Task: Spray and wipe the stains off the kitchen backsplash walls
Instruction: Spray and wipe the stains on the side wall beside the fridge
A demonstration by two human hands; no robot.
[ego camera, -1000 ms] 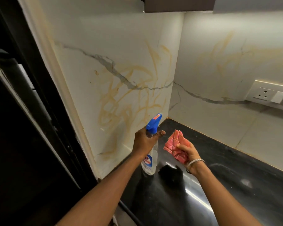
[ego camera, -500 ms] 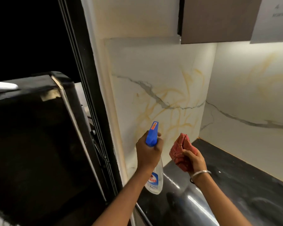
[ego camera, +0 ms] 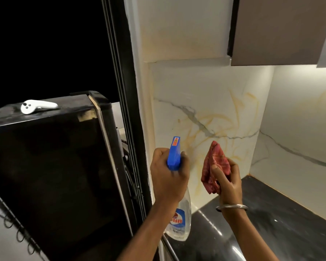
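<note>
On the far left, a white controller (ego camera: 39,106) lies on top of a glossy black fridge (ego camera: 45,166). Above the left edge of the dark polished worktop (ego camera: 280,223), the left hand (ego camera: 167,178) has its fingers wrapped around the neck of a clear plastic spray bottle (ego camera: 179,221) with a blue trigger head, which points at the backsplash (ego camera: 205,91), a smooth white marble-like panel with grey veins and smeared yellow-orange stains (ego camera: 215,119). Further right, the right hand (ego camera: 228,181), with a metal bangle (ego camera: 231,207) on its wrist, has its fingers closed around a crumpled red cloth (ego camera: 215,166) held in front of the stained panel.
</note>
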